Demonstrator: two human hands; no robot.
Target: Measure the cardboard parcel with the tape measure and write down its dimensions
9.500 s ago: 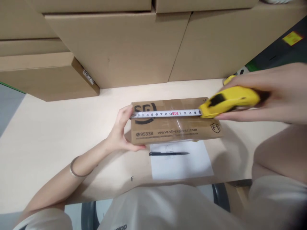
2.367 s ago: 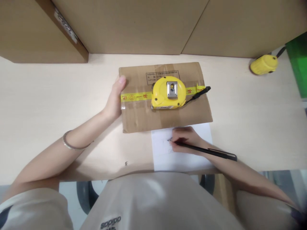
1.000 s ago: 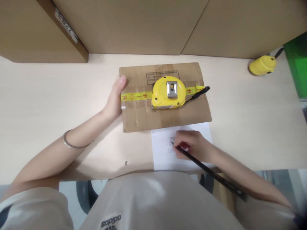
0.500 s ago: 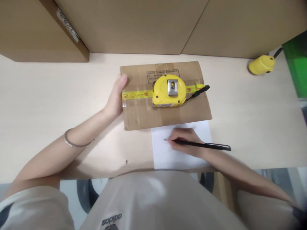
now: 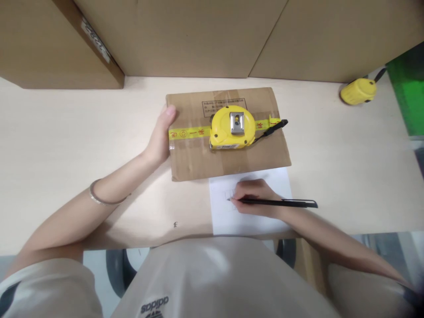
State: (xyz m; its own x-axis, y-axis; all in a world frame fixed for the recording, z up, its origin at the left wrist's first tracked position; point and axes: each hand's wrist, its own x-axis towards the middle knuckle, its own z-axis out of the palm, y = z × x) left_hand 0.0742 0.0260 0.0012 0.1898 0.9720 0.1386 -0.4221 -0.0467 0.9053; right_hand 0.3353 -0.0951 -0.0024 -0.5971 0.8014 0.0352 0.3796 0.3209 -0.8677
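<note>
My left hand (image 5: 161, 134) grips the left edge of a flat cardboard box (image 5: 198, 161), thumb on top and the other fingers hidden beneath or behind it. Yellow printed tape runs across the box. On it lies a yellow tape measure (image 5: 233, 128) with a metal clip and a black wrist strap (image 5: 274, 128). Below the box, my right hand (image 5: 256, 196) is closed around a black pen (image 5: 281, 202). The pen's tip meets a white sheet of paper (image 5: 220, 221), where faint drawn lines show. The box covers or borders the sheet's upper edge.
Large cardboard boxes (image 5: 185, 39) line the back of the light wooden table (image 5: 331, 163). At the back right stands a second yellow tape measure (image 5: 358, 92) with a dark strap. Something green (image 5: 407, 88) lies beyond the table's right end.
The pen tip has moved slightly down on the paper, and more drawn lines show beside my right hand. My left hand, the box and the tape measure keep their places.
</note>
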